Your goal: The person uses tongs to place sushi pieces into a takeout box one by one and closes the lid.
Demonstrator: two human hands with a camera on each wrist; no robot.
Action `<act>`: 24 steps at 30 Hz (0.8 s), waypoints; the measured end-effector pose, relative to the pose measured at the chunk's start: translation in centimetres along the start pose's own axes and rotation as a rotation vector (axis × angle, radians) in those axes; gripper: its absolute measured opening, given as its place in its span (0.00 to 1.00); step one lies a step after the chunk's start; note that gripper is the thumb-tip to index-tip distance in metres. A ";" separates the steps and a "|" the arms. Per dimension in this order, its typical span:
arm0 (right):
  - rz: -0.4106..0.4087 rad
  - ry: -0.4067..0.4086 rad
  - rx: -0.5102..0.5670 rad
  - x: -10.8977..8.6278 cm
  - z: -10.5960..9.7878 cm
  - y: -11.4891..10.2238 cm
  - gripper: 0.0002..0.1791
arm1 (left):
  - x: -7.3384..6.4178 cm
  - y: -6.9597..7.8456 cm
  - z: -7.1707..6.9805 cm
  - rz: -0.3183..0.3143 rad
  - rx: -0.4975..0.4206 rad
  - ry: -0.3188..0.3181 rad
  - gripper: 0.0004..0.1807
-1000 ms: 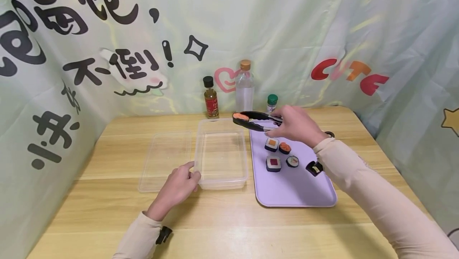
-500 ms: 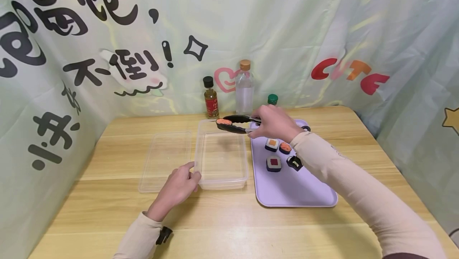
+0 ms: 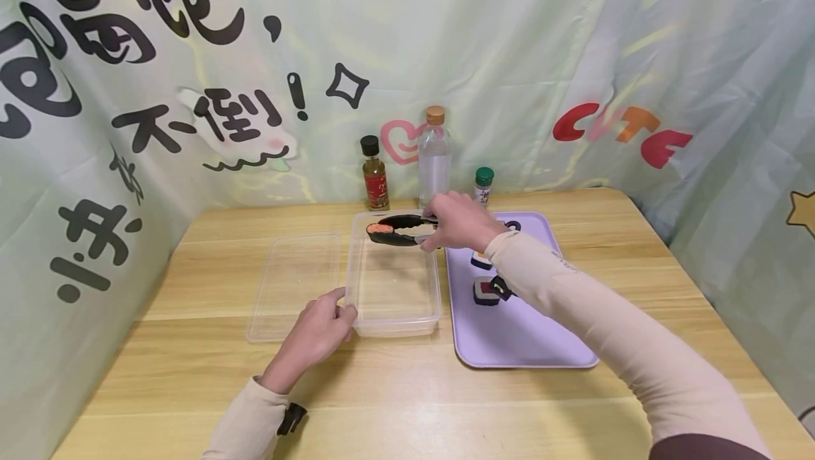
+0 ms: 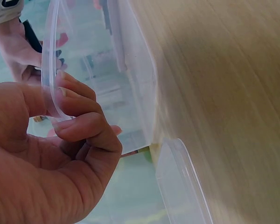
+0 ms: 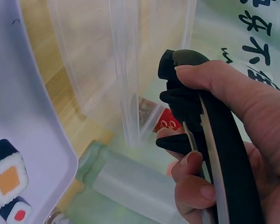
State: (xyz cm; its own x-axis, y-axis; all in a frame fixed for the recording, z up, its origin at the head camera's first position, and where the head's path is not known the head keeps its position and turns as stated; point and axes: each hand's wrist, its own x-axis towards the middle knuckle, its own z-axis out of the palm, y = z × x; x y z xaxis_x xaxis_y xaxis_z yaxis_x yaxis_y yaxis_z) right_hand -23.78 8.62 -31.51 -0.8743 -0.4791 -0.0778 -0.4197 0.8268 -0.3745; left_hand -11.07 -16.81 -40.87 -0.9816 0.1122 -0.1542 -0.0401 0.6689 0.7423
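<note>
My right hand (image 3: 461,221) grips black-tipped tongs (image 5: 221,154) above the back of a clear plastic container (image 3: 397,321). Held in the tong tips is a sushi piece (image 3: 380,228) with orange topping and a dark wrap. At the container's left side, my left hand (image 3: 316,325) pinches the rim, its curled fingers (image 4: 81,123) plainly visible in the left wrist view. A purple tray (image 3: 509,343) stands right of the container. Sushi with a red square centre (image 3: 486,289) and sushi with an orange square centre (image 5: 8,181) lie there; the right forearm partly covers the tray.
Flat on the table left of the container lies a clear lid (image 3: 293,283). Behind stand a red-labelled bottle (image 3: 376,180), a tall clear bottle (image 3: 435,163) and a green-capped shaker (image 3: 482,184). A printed curtain (image 3: 509,42) hangs at the back and sides.
My right hand has carried the tongs and the orange-topped sushi leftward from the tray's back edge to over the container, slightly lower. The left hand has stayed at the rim.
</note>
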 end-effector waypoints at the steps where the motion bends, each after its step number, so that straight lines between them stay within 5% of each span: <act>1: -0.002 -0.002 -0.005 0.2 0.1 -0.1 0.31 | 0.0 0.0 0.0 0.000 0.000 0.002 0.31; 11: -0.041 -0.008 -0.093 1.6 1.5 -1.1 0.24 | -0.1 0.0 0.0 0.002 -0.001 0.005 0.30; 24: -0.003 -0.048 -0.139 2.4 2.6 -2.0 0.28 | -0.1 -0.1 0.0 0.009 0.003 0.001 0.31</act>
State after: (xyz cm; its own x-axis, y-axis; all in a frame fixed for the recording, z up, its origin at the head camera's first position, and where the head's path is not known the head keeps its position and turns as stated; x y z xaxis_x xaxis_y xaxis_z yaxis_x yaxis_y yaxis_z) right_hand -24.40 5.01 -33.36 -0.8617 -0.4924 -0.1224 -0.4550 0.8567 -0.2431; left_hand -10.98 -16.86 -40.92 -0.9821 0.1177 -0.1469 -0.0306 0.6703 0.7414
